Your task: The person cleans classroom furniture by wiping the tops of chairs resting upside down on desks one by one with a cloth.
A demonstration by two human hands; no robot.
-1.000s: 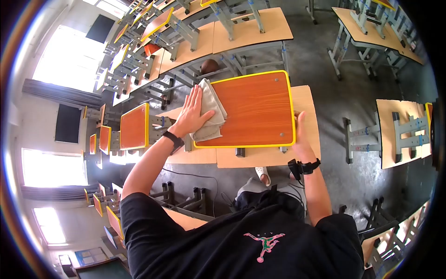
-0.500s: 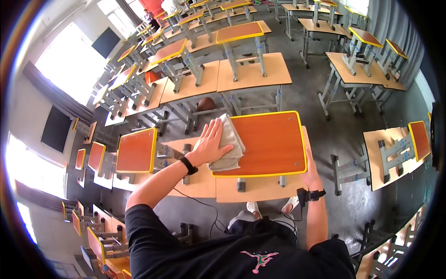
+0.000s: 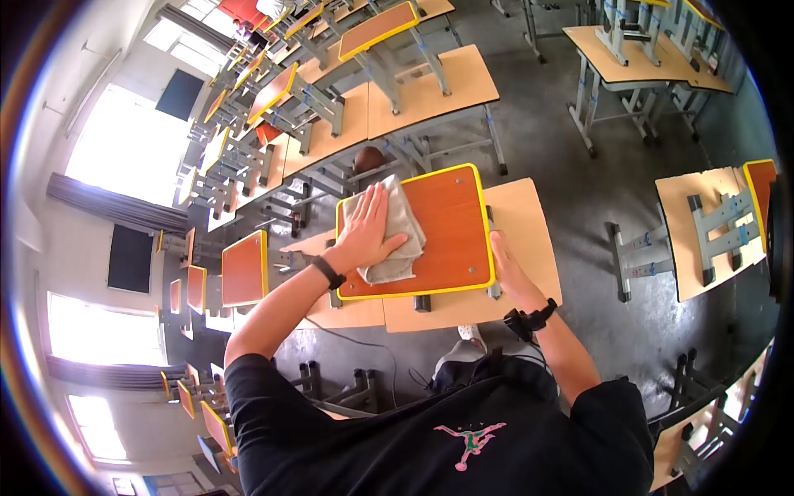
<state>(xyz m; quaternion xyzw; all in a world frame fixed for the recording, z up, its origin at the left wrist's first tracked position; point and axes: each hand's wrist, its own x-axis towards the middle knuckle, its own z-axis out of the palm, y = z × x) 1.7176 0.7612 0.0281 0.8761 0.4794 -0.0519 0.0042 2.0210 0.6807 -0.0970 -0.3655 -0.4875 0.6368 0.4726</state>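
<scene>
A grey-beige folded cloth lies on the left part of an orange-brown stool seat with a yellow rim. My left hand presses flat on the cloth, its fingers stretched toward the seat's far edge. At the seat's right edge is my right hand, with its thumb side at the yellow rim; its other fingers are largely hidden below. The stool stands on a light wooden desk, and grey legs show under the seat.
Another orange stool seat is at the left. Rows of desks carrying stools stand ahead. A brown ball sits beneath them. At the right is a desk with a stool. A dark cable hangs near my body.
The stool seat has shifted left and turned a little relative to the desk. More of its left end shows beside the cloth. My right hand has moved left with the seat's edge.
</scene>
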